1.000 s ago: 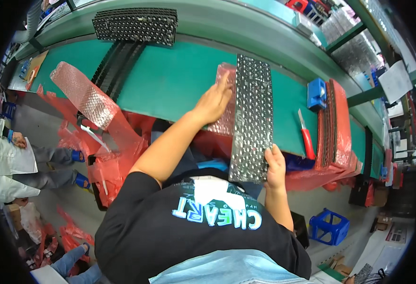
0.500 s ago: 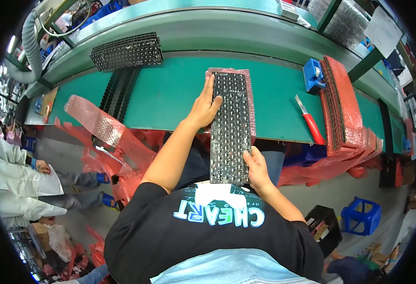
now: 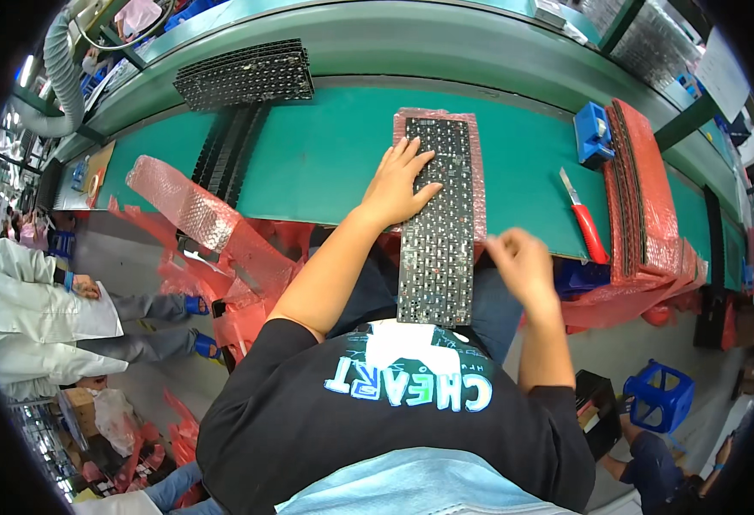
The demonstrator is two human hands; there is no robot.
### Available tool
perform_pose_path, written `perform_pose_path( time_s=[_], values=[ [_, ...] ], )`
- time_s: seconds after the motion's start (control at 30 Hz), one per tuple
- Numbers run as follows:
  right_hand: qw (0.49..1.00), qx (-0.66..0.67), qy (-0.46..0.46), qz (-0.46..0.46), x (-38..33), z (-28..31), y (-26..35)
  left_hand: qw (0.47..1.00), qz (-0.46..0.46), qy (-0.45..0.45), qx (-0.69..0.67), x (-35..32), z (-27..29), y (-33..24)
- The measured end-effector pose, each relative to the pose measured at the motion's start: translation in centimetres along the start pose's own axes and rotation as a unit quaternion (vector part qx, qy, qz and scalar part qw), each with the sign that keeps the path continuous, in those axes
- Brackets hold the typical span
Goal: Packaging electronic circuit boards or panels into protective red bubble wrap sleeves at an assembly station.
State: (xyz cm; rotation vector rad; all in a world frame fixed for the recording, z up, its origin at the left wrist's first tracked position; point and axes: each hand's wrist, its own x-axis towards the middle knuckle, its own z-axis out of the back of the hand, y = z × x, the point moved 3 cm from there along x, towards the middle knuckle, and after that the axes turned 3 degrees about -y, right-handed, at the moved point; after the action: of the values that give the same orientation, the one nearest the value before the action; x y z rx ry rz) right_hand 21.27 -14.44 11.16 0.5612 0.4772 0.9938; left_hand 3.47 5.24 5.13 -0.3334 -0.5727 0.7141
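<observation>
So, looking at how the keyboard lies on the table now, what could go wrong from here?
1. The keyboard panel overhangs the green table toward the person. Only the left hand presses it down, so it may tip or slide off.
2. The right hand is off the panel, near the red-handled knife; a careless reach could meet the blade.
3. The pink bubble wrap beneath may let the panel slip.

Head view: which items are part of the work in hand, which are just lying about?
In hand:
- left hand flat on keyboard panel
- pink bubble wrap under it
- right hand beside the panel's edge

Lying about:
- red-handled knife
- blue block
- wrapped stack
- black panels
</observation>
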Motion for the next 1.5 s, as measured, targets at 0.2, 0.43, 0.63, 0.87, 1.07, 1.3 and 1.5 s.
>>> perform_pose_path(
  time_s=[0.2,0.43,0.63,0.87,1.07,1.3,1.5],
  values=[
    [0.926,0.035,-0.147,0.346,15.2,-1.2,6.1,1.000,-0.015,0.006,-0.013,0.4,-0.4,-0.8],
    [0.957,-0.153,0.001,0.247,29.3,-7.8,8.5,1.000,-0.009,-0.004,-0.019,0.3,-0.2,-0.4],
    [0.940,-0.248,0.124,0.199,28.6,-7.2,9.8,1.000,-0.018,-0.004,-0.008,0.1,-0.1,-0.8],
    [0.951,-0.135,0.052,0.272,27.3,-5.5,9.4,0.999,-0.020,0.000,0.026,0.1,0.5,-1.5],
    [0.926,-0.117,0.112,0.340,24.7,-5.6,7.7,0.999,-0.031,-0.037,0.019,0.3,0.7,-1.6],
    [0.957,-0.142,0.130,0.217,26.3,-5.9,9.7,0.999,-0.034,-0.039,0.015,0.3,0.9,-1.7],
    [0.951,-0.187,0.184,0.163,27.6,-7.1,9.5,0.998,-0.010,-0.061,-0.011,0.4,0.1,-0.7]
  ],
)
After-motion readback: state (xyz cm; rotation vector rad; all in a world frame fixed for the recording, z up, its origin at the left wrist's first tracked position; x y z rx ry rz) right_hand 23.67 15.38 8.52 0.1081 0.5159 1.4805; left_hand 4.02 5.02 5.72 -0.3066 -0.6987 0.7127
